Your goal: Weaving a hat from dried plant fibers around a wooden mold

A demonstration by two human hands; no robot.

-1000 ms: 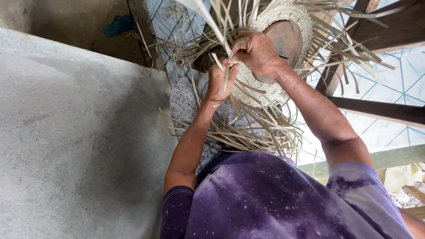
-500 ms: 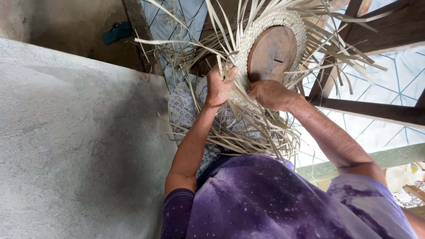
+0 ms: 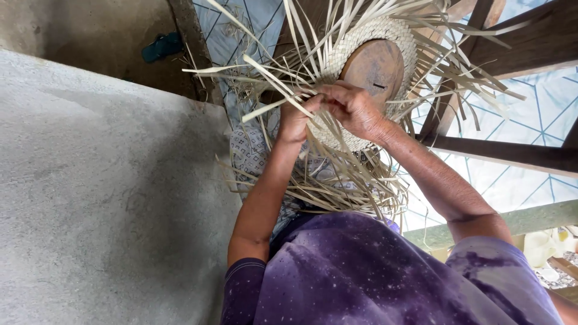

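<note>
1. Nearest the camera is the person's purple shirt (image 3: 367, 277), speckled with pale spots; both bare forearms reach up and away from it.
2. Beyond the shirt, patterned grey-and-white cloth (image 3: 250, 153) covers the lap, and a loose fringe of pale straw strips (image 3: 337, 192) hangs over it toward the person.
3. The left hand (image 3: 296, 117) is closed on a few pale strips at the near edge of the woven straw piece (image 3: 361, 36), its fingers pinched narrow around them.
4. The right hand (image 3: 352, 108) sits just beside the left, touching it, with its fingers curled tight on strips at the same spot on the weave's rim.
5. The woven straw piece lies directly beyond the hands, its plaited band wrapped around a round brown wooden form (image 3: 373, 66); unwoven strip ends fan out from it on every side.
6. The form and weave rest among dark wooden beams (image 3: 506, 153), one running out to the right of the right forearm and another crossing the upper right corner.
7. To the left is a broad grey concrete slab (image 3: 102, 198), close beside the left arm.
8. Farthest off, a teal object (image 3: 162, 47) lies on the darker floor beyond the slab; its kind cannot be made out.
9. Behind the beams, pale blue sheeting (image 3: 530, 120) with thin crossing lines shows.
</note>
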